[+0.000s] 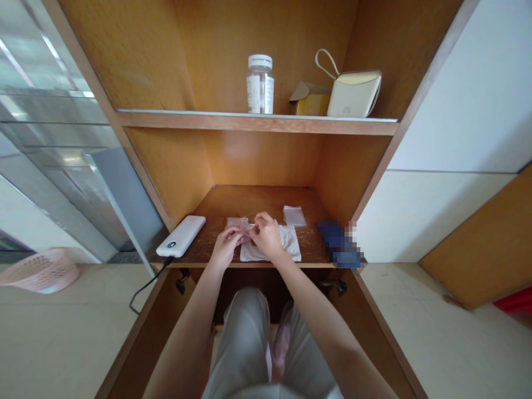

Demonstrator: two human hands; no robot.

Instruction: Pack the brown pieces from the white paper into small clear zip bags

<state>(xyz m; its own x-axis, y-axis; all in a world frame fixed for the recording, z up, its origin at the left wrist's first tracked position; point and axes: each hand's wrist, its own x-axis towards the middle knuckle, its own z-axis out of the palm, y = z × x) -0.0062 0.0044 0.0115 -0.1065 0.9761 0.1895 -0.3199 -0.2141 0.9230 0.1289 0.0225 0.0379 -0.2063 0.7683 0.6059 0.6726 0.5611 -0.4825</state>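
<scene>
Head view: both hands work at the front of the lower wooden cabinet shelf (249,199). Left hand (228,247) and right hand (266,235) meet fingertip to fingertip on a small clear plastic bag (239,223), pinching it between them; too small to tell whether its mouth is open or sealed. The bag sits just above a white crumpled sheet of paper or plastic (286,244), which lies under the right hand.

Step, as I read it: handling the bag's edge, likely opening or closing it. The next move would call for a fine two-finger grip on the thin film, with one hand steadying the bag while the other pulls.

Nearby:
- second small clear flat plastic bag (294,215), further back, apart from the hands
- white rectangular power bank (182,235) with black cable (146,285), at left edge
- upper shelf: clear plastic jar with white lid (260,84), small brown cardboard box (308,100), cream pouch with loop strap (353,93)
- pink plastic basket (39,270) on the floor, far left
</scene>
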